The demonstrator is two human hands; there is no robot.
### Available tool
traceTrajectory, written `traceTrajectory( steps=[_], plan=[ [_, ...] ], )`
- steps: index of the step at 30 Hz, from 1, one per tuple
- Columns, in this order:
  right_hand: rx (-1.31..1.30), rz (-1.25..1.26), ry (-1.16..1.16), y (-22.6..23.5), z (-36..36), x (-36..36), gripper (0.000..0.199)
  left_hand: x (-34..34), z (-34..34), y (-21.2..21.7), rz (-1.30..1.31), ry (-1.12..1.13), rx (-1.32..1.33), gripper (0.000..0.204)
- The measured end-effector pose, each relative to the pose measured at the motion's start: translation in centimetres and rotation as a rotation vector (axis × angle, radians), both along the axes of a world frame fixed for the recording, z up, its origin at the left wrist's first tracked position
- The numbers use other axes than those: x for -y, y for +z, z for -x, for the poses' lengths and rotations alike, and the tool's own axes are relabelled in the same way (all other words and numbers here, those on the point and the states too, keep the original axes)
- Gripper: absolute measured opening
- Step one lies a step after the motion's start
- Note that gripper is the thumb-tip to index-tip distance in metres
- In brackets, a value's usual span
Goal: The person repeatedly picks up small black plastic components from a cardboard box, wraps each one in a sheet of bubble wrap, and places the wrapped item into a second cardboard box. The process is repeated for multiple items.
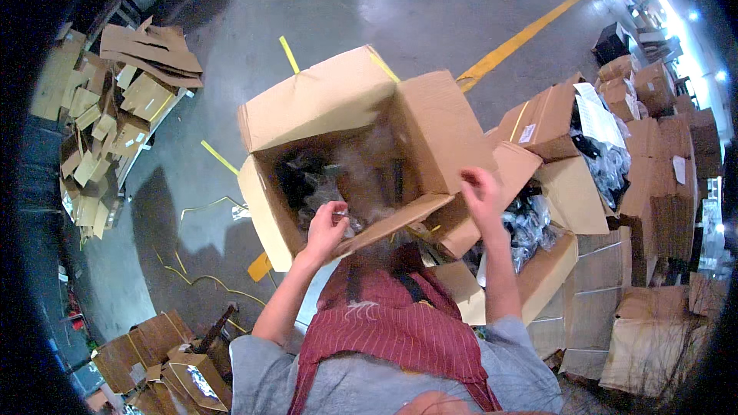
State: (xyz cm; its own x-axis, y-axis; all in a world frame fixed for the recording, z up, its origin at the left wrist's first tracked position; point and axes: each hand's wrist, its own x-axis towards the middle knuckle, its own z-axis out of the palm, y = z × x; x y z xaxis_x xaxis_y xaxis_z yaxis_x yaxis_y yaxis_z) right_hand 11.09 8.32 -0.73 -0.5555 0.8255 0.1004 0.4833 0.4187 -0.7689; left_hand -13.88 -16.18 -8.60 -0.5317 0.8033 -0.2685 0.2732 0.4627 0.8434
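Note:
A large open cardboard box (330, 100) stands in front of me with its flaps spread. Dark items wrapped in clear plastic (307, 180) lie inside it. My left hand (327, 227) reaches over the near flap into the box and pinches a piece of the clear plastic wrapping. My right hand (480, 192) is raised beside the box's right flap (446, 134), fingers curled near its edge; whether it grips the flap is unclear. A red striped apron (384, 323) covers my front.
More open boxes (553, 119) with plastic-wrapped dark items stand to the right, with stacked boxes (653, 207) beyond. Flattened cardboard scraps (115, 100) pile up at the left and lower left (169, 361). Yellow strapping (219, 157) lies on the grey concrete floor, which carries a yellow line (523, 34).

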Motion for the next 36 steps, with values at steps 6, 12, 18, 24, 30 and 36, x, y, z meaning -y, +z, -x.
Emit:
traceTrajectory(
  steps=[6, 12, 18, 24, 30, 36],
  plan=[
    [0.860, 0.229, 0.584, -10.6, 17.1, -0.5, 0.044, 0.7, 3.0, -4.0, 0.202, -0.216, -0.102, 0.038],
    [1.022, 0.409, 0.450, -33.4, 14.9, -5.2, 0.078, -5.7, 3.8, -4.9, -0.006, -0.063, -0.094, 0.049],
    [1.053, 0.324, 0.137, -32.7, 16.7, -2.3, 0.107, -12.4, 4.8, -11.3, 0.330, 0.023, -0.108, 0.037],
    [1.014, 0.243, 0.066, -34.3, 15.1, -3.4, 0.083, -14.6, 5.7, -19.8, 0.438, -0.156, -0.137, 0.034],
    [0.756, 0.331, 0.129, -21.5, 20.8, -3.8, 0.062, -14.6, 6.6, -14.0, 0.521, -0.161, -0.115, 0.035],
    [-0.306, 0.571, 0.022, -8.6, 20.0, -2.1, 0.059, -12.2, 6.8, -11.7, 0.302, -0.016, 0.038, 0.036]
  ],
)
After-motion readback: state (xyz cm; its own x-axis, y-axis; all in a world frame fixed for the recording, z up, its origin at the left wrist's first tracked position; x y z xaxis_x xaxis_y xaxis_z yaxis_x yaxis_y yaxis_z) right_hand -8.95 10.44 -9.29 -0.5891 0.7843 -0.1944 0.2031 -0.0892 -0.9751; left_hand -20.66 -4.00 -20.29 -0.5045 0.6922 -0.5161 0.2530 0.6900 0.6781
